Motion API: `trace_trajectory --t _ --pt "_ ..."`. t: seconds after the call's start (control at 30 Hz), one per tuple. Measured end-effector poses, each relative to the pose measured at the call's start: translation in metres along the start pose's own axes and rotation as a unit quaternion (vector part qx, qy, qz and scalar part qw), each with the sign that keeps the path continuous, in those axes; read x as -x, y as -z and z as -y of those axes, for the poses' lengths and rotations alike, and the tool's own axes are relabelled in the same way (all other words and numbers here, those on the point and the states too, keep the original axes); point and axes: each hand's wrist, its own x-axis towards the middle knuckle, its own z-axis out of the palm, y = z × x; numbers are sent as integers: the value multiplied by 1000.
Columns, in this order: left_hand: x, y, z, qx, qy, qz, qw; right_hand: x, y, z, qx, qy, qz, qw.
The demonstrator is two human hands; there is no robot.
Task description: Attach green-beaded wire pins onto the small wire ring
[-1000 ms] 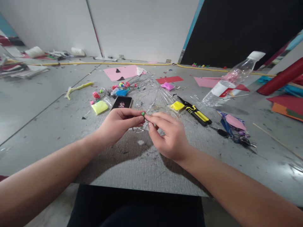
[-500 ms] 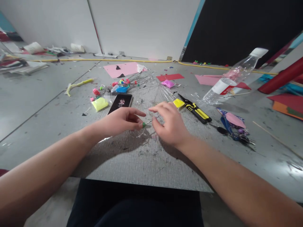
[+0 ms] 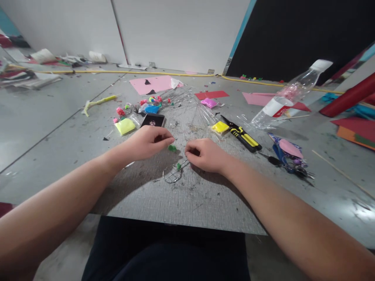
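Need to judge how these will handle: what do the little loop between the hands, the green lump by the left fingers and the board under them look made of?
Loop: thin bare metal wire, silvery glint, bent into coils. Green lump: likely soft modelling clay, matte, irregular shape. Board: grey sheet with fine woven-looking texture, dull sheen; material unclear. Left hand and right hand rest on it.

Both forearms are bare, with no sleeves in view. No rings, watch or gloves show. Dark trousers (image 3: pixel 166 253) cover the lap.

Green clay bit (image 3: pixel 172 148); yellow-black pliers (image 3: pixel 241 135); grey board (image 3: pixel 187 195).
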Motion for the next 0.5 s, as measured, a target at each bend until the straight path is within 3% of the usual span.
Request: trace_trajectory --t 0.1,0.2,0.3,0.4,0.5 --pt "-2 -6 8 -99 -73 -16 992 0 -1 0 -1 31 -11 999" --pt "-3 -12 12 -141 -106 30 984 0 -2 0 10 39 -36 999" --pt "-4 -16 11 -118 -81 37 989 0 -4 -1 51 21 -84 995" --pt "-5 -17 7 -73 -32 -20 997 0 -6 -1 64 12 -113 991" --pt "-4 -16 1 -18 -35 -52 998 1 -7 1 34 38 -125 991"
